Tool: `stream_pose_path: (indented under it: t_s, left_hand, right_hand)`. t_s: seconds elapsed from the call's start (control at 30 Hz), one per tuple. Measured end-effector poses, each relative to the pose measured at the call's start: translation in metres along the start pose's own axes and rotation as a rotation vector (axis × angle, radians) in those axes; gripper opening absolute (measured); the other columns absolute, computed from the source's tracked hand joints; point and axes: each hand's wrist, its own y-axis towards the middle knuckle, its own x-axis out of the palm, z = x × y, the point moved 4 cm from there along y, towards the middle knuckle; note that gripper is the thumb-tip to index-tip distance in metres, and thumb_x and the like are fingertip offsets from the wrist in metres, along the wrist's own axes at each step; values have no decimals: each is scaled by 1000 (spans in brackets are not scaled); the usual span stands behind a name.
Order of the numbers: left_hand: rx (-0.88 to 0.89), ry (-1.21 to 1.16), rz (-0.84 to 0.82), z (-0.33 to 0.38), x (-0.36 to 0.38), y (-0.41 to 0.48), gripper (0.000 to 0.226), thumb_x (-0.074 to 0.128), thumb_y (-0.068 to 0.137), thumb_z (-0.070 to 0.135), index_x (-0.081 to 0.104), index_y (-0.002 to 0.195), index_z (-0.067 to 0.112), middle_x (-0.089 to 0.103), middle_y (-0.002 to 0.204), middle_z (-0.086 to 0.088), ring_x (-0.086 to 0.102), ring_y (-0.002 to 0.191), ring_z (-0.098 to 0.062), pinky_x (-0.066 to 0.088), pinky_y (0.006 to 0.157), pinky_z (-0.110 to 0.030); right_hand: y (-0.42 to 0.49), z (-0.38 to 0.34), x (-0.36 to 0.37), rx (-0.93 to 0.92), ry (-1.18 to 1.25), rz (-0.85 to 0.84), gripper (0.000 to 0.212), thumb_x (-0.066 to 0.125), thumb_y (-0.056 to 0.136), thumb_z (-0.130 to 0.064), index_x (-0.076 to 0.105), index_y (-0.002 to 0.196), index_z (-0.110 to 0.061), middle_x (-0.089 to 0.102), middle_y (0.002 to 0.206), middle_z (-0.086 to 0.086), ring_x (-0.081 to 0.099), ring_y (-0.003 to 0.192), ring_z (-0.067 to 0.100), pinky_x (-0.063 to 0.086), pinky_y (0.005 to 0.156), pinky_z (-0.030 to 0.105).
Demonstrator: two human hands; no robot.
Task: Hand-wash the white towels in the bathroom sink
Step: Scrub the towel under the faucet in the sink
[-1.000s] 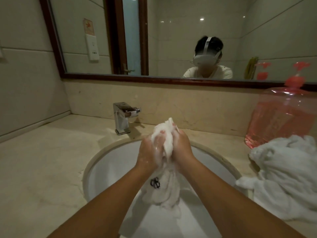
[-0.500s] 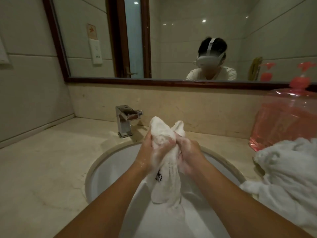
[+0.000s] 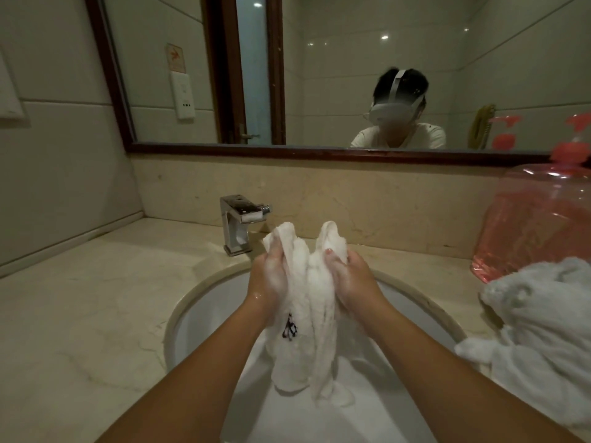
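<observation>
A white towel (image 3: 303, 356) is held over the sink (image 3: 204, 302), about the middle of the basin, and it is grasped from both sides. The left grip (image 3: 271, 278) is closed around one bunched fold of the cloth. The right grip (image 3: 353, 282) is closed around the other fold, with the thumb pressed on the fabric. The two folds stand up above the fingers, a little apart from each other. The rest of the towel hangs down into the basin; whether its lower end touches the bottom cannot be told. A small black mark (image 3: 289, 330) is seen on the cloth just beside the left wrist, and foam is seen on both grips. A faucet (image 3: 235, 225) of bright metal is fixed on the desk (image 3: 80, 314) behind the sink, toward the left. On the right side of the desk a pile of white towels (image 3: 537, 330) is laid. Just behind it a pink bottle (image 3: 537, 225) with a pump top is placed. Above the desk a mirror (image 3: 335, 59) in a dark frame is hung.
</observation>
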Motion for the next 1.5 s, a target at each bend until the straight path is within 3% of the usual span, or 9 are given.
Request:
stream_pose_path:
  t_s: [0.1, 0.3, 0.43, 0.73, 1.0, 1.07, 1.2, 1.33, 1.5]
  left_hand:
    - [-87, -115, 20, -5, -4, 7, 106, 48, 59, 105, 83, 98, 13, 79, 103, -17, 74, 102, -38, 56, 99, -61]
    - [154, 296, 106, 15, 19, -18, 59, 32, 107, 59, 67, 78, 22, 69, 66, 6, 65, 59, -12, 43, 50, -24]
    - [190, 386, 196, 13, 14, -11, 59, 35, 109, 54, 67, 78, 14, 75, 78, -15, 71, 69, -21, 55, 63, -40]
    - [206, 429, 82, 12, 26, -18, 47, 39, 108, 52, 68, 82, 25, 72, 77, 4, 71, 78, -14, 53, 67, -29]
    - [39, 275, -8, -7, 16, -2, 50, 46, 90, 63, 56, 113, 19, 72, 98, -10, 71, 93, -26, 59, 88, -54]
    - [51, 273, -28, -3, 13, -8, 39, 53, 100, 55, 33, 119, 27, 67, 108, -8, 68, 97, -23, 58, 89, -47]
    - [182, 417, -78, 4, 15, -23, 71, 59, 96, 61, 24, 151, 32, 55, 123, 10, 60, 105, -11, 47, 80, -21]
    - [239, 383, -19, 4, 19, -17, 64, 45, 101, 62, 29, 156, 34, 58, 124, 15, 62, 105, -7, 49, 86, -26]
    - [205, 87, 81, 2, 12, -7, 30, 46, 109, 44, 62, 125, 24, 73, 109, 2, 72, 86, 0, 55, 67, -16]
  right_hand:
    - [6, 5, -13, 90, 178, 163, 28, 53, 109, -35, 62, 129, -18, 75, 115, 7, 74, 104, 30, 60, 97, 56]
    - [-13, -19, 23, -27, 131, 80, 50, 37, 110, -57, 52, 139, -20, 66, 120, -1, 66, 107, 17, 55, 93, 39]
    - [-28, -19, 34, -106, -79, 38, 42, 31, 111, -55, 48, 130, -21, 64, 108, -4, 62, 93, 9, 45, 71, 26]
    - [-11, -5, 20, -24, -102, 103, 46, 32, 111, -54, 64, 128, -24, 72, 112, -3, 68, 101, 13, 52, 79, 29]
    - [-9, 8, 25, 158, 29, -26, 51, 55, 99, -67, 56, 133, -29, 73, 115, 1, 73, 103, 23, 59, 98, 51]
    - [-1, 11, 24, 234, 146, -4, 57, 54, 98, -67, 64, 133, -24, 78, 112, 6, 77, 101, 29, 60, 98, 53]
    - [5, 15, 28, 386, 460, -23, 57, 56, 102, -58, 75, 121, -9, 79, 108, 21, 78, 100, 41, 57, 102, 54]
    - [12, 15, 21, 264, 463, 55, 61, 59, 87, -63, 72, 126, -18, 79, 112, 15, 77, 103, 36, 58, 100, 54]
    - [-13, -11, 11, -88, 11, -47, 46, 57, 105, -52, 54, 141, -24, 73, 116, -7, 73, 102, 10, 58, 87, 26]
